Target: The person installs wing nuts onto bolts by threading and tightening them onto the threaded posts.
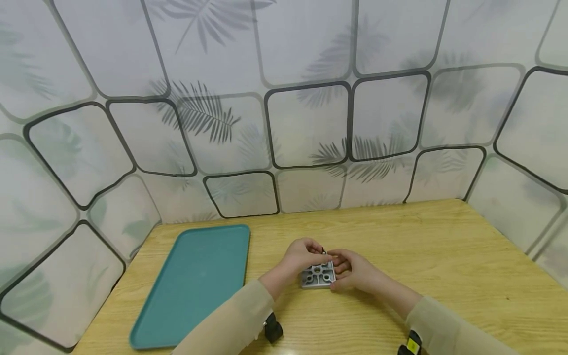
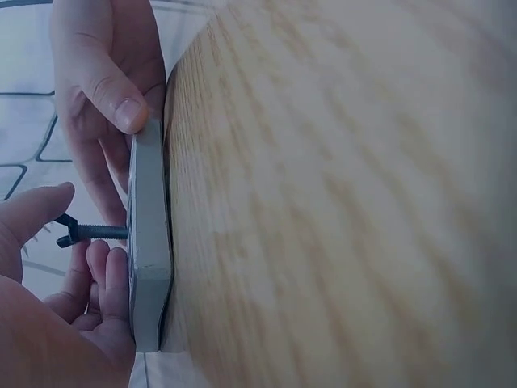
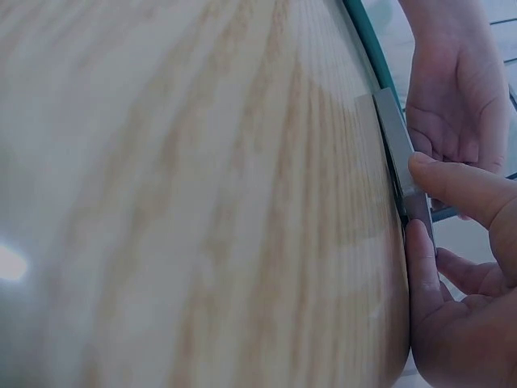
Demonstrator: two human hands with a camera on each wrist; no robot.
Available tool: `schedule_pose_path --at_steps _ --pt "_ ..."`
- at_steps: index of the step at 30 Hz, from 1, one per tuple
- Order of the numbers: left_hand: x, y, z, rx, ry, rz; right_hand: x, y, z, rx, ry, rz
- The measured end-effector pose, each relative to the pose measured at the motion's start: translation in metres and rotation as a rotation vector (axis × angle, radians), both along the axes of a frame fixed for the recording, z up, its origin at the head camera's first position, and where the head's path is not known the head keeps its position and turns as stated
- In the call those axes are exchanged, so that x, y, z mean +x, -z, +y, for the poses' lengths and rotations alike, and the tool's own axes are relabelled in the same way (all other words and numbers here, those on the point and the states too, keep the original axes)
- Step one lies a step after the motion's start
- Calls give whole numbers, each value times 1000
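The left hand (image 1: 298, 257) curls thumb and fingers narrowly about the winged head of a black, threaded, metal-looking screw (image 2: 103, 232). Just beneath those fingers, the screw stands in a square, grey, ribbed metal plate (image 1: 318, 277). The right hand (image 1: 358, 271) grips its right edge, thumb and fingers bent. Under both hands lies a yellowish wood-grain table (image 1: 443, 256); left of the left fingers, a flat teal rectangular tray (image 1: 199, 281).
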State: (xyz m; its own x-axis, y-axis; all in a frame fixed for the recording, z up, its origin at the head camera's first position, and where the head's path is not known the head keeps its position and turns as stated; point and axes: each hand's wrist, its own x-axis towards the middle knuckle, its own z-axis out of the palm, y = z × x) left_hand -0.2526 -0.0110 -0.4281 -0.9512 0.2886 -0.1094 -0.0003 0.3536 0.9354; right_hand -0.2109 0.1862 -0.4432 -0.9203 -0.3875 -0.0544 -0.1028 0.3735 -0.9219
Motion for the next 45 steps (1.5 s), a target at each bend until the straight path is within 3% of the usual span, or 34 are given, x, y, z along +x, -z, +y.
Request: schedule_pose_path --at_steps 18,25,35,45 --pt "0 1 -2 45 28 16 0 0 0 -10 6 -15" --pt "0 2 -2 42 21 -12 -1 1 2 -10 -9 4" --pt "-3 2 -5 88 61 -72 -1 2 1 -15 4 -7" --pt "-4 1 -6 101 69 -82 0 0 0 -14 12 -14"
